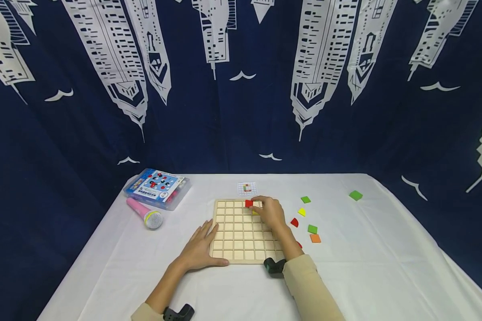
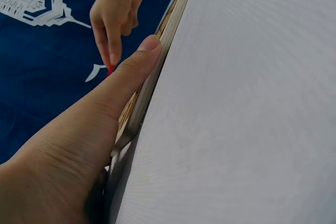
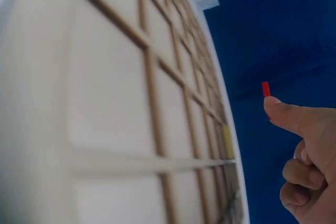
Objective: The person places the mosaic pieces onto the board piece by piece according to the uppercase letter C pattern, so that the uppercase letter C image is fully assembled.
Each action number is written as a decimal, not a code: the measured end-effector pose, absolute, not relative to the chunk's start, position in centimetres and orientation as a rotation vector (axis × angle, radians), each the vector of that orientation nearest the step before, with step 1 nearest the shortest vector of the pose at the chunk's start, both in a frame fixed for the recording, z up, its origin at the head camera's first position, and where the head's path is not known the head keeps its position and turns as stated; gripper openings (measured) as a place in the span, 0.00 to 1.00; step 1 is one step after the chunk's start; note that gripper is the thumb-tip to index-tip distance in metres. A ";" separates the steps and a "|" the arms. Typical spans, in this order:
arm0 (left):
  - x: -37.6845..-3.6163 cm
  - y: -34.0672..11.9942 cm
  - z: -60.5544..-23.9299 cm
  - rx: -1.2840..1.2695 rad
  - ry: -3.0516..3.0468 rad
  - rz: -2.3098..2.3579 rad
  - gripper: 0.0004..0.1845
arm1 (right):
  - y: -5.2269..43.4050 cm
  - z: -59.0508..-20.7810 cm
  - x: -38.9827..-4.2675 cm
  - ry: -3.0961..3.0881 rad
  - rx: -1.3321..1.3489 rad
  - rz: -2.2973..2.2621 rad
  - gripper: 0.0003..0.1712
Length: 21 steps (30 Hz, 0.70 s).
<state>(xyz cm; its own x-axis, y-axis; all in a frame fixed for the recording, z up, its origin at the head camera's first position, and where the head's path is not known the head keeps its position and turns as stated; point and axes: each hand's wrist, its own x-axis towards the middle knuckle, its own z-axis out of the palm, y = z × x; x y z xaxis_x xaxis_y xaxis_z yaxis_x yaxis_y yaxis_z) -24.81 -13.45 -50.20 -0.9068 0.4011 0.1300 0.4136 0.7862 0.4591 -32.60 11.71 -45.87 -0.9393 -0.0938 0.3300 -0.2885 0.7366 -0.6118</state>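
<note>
Right hand (image 1: 270, 213) is over the top rows of the grid board (image 1: 241, 240), fingertip and thumb pinching a red tile (image 1: 248, 203) at a top-row cell; the right wrist view shows the thumb against the tile's edge and the other fingers curled in. Can't tell if the tile is seated in the cell or a bit above it. Left hand (image 1: 201, 249) lies flat on the table, fingers straight and slightly apart, thumb pressed along the board's left edge, apparently bracing it. Progress, as I read it: early. A yellow tile (image 1: 255, 212) sits in a cell just under the right hand, the red one is going in, and nearly every other cell is bare. A pattern card (image 1: 247, 188) lies just past the board's far edge. Loose pieces right of the board: green (image 1: 305, 199), yellow (image 1: 302, 212), red (image 1: 294, 222), green (image 1: 312, 229), orange (image 1: 315, 238), plus one green (image 1: 355, 195) well apart. Surface is a white tablecloth (image 1: 365, 267), mildly creased. Left of the board: a plastic game box (image 1: 157, 188) and a pink toy mic (image 1: 144, 213). Behind the table hangs a navy curtain (image 1: 225, 111) printed with white skyscrapers and birds.
</note>
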 end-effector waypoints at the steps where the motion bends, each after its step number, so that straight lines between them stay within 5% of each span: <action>1: -24.8 -13.4 -50.2 -0.672 -2.944 -0.770 0.64 | 11.6 -46.1 -32.7 -2.680 0.291 1.010 0.18; 21: -24.8 -13.4 -50.3 -0.685 -2.940 -0.779 0.65 | 11.5 -48.0 -32.9 -2.764 0.235 0.946 0.21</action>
<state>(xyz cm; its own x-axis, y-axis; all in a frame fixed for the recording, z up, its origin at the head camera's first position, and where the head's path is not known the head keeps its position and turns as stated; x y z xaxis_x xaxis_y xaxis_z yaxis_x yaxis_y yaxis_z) -24.78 -13.39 -50.25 -0.9032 0.4082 0.1325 0.4202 0.7786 0.4661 -32.95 11.46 -47.98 -0.9651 -0.0818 0.2489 -0.2172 0.7812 -0.5852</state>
